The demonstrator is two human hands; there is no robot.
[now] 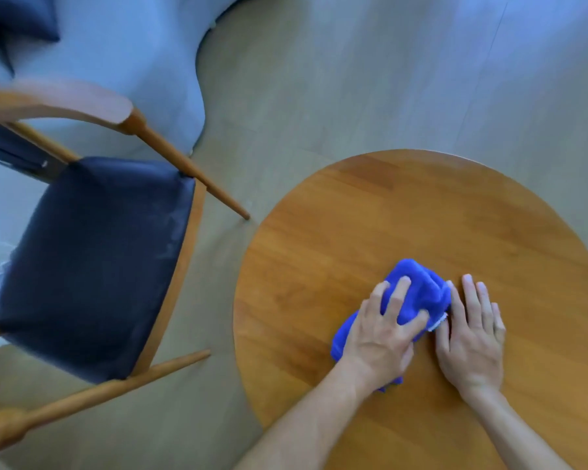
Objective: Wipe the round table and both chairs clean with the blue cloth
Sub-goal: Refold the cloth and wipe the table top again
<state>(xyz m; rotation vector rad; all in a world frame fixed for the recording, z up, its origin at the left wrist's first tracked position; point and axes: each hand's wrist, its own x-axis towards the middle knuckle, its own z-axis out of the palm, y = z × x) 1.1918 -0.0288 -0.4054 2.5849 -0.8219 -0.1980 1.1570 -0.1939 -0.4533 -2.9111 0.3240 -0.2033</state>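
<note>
table [421,215]: round, wooden, at right of view, standing on a pale floor [353,79].
cloth [418,293]: blue, bunched, lying on the table's near left part.
left hand [381,337]: on top of the cloth, fingers spread and bent into it, grasping it.
right hand [469,337]: flat on the table just right of the cloth, fingers straight, released; forefinger side touching the cloth's edge.
chair [92,266]: wooden frame, dark seat, left of the table, apart from it.
</note>
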